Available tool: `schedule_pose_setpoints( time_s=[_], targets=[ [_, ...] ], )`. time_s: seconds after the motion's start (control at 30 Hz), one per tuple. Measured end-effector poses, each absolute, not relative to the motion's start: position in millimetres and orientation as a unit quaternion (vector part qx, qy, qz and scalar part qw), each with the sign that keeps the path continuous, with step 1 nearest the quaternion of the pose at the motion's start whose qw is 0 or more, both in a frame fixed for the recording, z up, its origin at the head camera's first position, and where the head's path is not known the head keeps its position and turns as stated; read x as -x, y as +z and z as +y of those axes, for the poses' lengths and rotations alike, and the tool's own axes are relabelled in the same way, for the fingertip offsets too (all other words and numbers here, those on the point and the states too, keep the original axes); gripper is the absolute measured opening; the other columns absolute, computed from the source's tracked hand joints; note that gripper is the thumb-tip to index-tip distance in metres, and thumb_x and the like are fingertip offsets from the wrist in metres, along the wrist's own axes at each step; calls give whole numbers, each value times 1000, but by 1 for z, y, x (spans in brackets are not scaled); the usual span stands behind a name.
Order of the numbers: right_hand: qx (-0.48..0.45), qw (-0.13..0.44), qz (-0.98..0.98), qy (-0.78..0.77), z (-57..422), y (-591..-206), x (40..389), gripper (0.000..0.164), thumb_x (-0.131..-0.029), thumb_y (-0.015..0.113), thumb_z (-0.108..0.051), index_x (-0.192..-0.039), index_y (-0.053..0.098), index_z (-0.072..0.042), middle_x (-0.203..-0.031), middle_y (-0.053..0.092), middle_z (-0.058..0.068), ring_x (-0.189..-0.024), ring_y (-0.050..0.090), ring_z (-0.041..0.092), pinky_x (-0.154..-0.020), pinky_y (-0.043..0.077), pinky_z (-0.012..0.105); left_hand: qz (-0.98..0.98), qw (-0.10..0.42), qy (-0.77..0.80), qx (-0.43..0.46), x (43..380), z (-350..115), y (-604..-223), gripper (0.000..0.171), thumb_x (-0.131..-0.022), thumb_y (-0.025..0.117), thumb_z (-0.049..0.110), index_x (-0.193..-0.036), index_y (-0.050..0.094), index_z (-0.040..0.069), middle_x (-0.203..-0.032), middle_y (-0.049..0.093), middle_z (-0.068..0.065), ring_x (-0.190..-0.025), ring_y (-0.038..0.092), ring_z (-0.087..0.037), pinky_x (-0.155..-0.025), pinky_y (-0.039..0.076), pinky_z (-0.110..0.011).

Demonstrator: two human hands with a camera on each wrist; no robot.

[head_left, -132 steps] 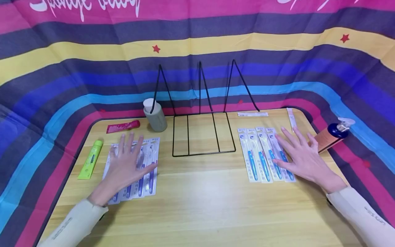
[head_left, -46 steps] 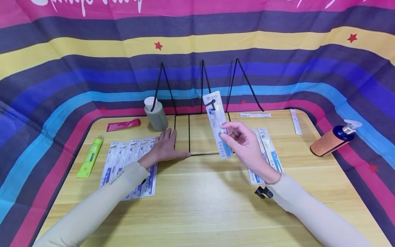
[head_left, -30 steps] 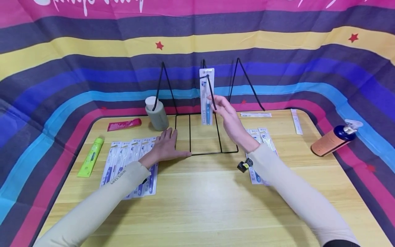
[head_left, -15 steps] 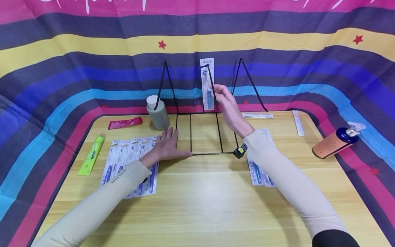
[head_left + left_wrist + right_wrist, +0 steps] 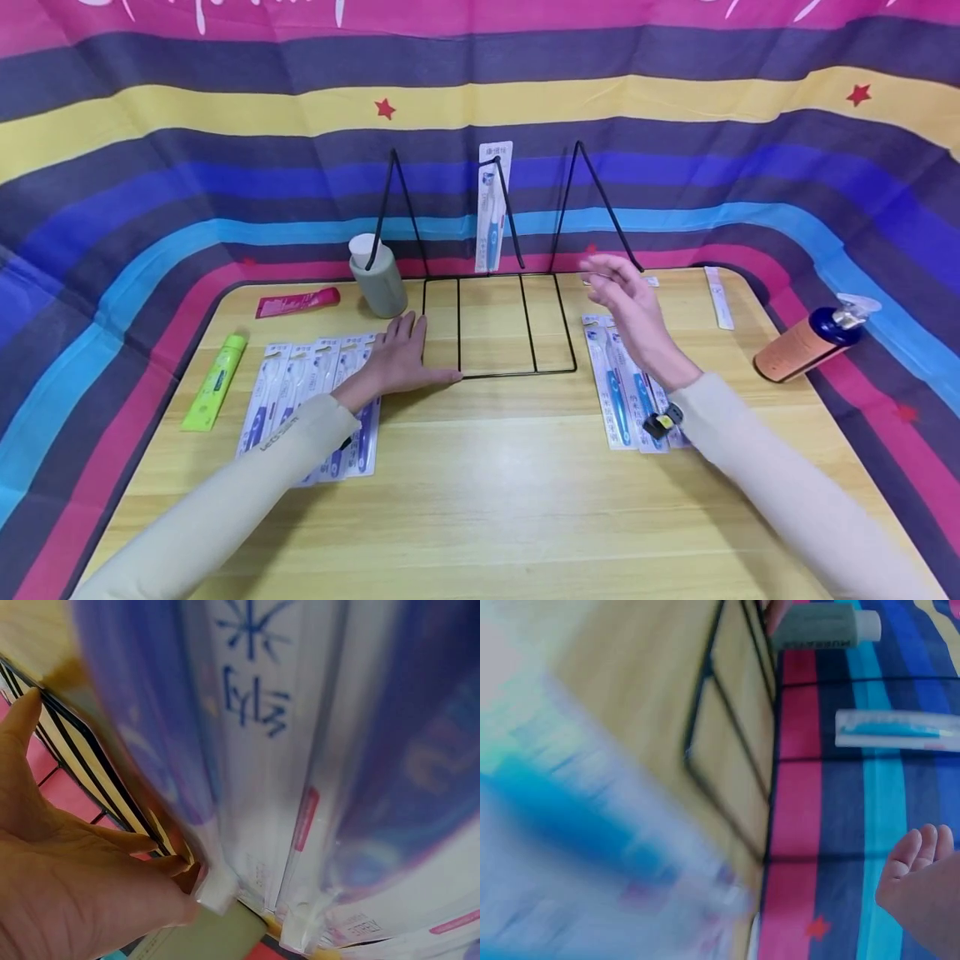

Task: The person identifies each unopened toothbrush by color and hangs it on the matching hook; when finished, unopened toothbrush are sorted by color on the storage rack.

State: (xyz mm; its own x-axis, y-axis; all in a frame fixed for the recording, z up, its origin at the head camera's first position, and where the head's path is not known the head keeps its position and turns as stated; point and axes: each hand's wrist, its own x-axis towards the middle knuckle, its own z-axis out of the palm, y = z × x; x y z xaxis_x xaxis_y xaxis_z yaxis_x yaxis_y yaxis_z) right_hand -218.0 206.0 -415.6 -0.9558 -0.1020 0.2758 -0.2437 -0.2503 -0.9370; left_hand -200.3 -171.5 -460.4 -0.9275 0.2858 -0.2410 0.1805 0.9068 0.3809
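In the head view, a packaged blue toothbrush (image 5: 492,221) hangs upright from the middle hook of the black wire rack (image 5: 517,373). My left hand (image 5: 397,358) rests at the rack's front left corner, fingers extended and thumb spread along the front wire. To the right of the rack my right hand (image 5: 637,312) is in the air with loosely bent fingers and nothing in them. Below it, packaged blue toothbrushes (image 5: 617,396) lie side by side, partly hidden by the hand and wrist. Packaged purple toothbrushes (image 5: 262,400) lie under and beside my left forearm.
A grey bottle (image 5: 385,287) with a white cap stands by the rack's left hook. Pink (image 5: 296,302) and green (image 5: 215,383) tubes lie at the left. An orange pump bottle (image 5: 802,346) is at the right, near a slim white packet (image 5: 718,297). Striped cloth (image 5: 675,183) surrounds the table.
My right hand took a blue toothbrush pack from the right row, hung it on the middle hook, let go and moved back right. My left hand went from the purple packs to the rack.
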Motion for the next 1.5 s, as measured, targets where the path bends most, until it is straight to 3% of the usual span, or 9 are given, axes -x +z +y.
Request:
schedule_pose_setpoints(
  time_s=[0.3,0.47,0.6,0.73,0.93,1.07,1.3,1.37,1.5],
  targets=[
    [-33,5,-728,685,275,-441,180,60,-110,70,-21,-163,46,-4,-149,63,10,-132,60,11,-102,49,15,962,143,192,-128,195,-179,-455,129,-87,73,77,-172,18,-4,-178,6,-29,-162,4,-53,-126,8,-73],
    [36,-23,-800,598,299,-454,165,78,-108,73,-28,-167,33,3,-133,64,8,-110,62,2,-89,54,15,961,142,203,-124,196,-183,-458,134,-84,70,84,-172,19,-3,-178,7,-29,-162,4,-53,-125,7,-74],
    [68,-61,-855,510,311,-462,158,84,-106,74,-40,-163,37,9,-120,62,10,-97,59,7,-78,55,17,960,141,205,-126,195,-185,-457,133,-85,72,82,-171,20,-4,-178,7,-30,-162,4,-54,-125,7,-74],
    [80,-80,-894,434,315,-463,154,78,-104,75,-46,-154,52,9,-113,63,12,-96,56,18,-73,48,21,961,141,202,-130,193,-187,-453,128,-87,74,75,-171,20,-5,-177,7,-31,-162,4,-54,-126,7,-74],
    [57,-81,-931,351,316,-458,153,61,-102,77,-46,-130,71,7,-109,72,17,-97,61,28,-78,45,34,961,138,200,-131,190,-188,-453,125,-90,74,72,-170,20,-6,-177,7,-32,-161,6,-56,-125,9,-75],
    [67,-79,-938,330,322,-456,150,58,-103,75,-43,-126,68,9,-112,73,22,-96,65,31,-79,46,38,962,142,196,-129,189,-184,-454,125,-90,73,74,-172,19,-3,-178,7,-29,-162,5,-54,-125,8,-74],
    [56,-28,-943,326,333,-451,140,46,-106,73,-32,-129,58,4,-110,73,26,-90,68,28,-68,49,32,963,146,186,-133,191,-173,-454,124,-90,73,74,-172,20,-3,-178,8,-29,-163,6,-53,-126,9,-73],
    [41,-9,-936,350,330,-447,137,41,-106,73,-30,-127,61,3,-106,74,23,-87,67,23,-66,49,29,963,145,183,-134,191,-173,-453,124,-90,73,74,-172,21,-3,-178,9,-29,-163,6,-53,-126,9,-73],
    [22,-12,-877,481,309,-434,130,29,-107,75,-24,-123,68,-1,-96,74,2,-75,62,10,-59,50,25,965,143,176,-133,191,-174,-453,123,-90,72,74,-171,21,-3,-178,9,-30,-162,7,-53,-126,10,-73]
  ],
)
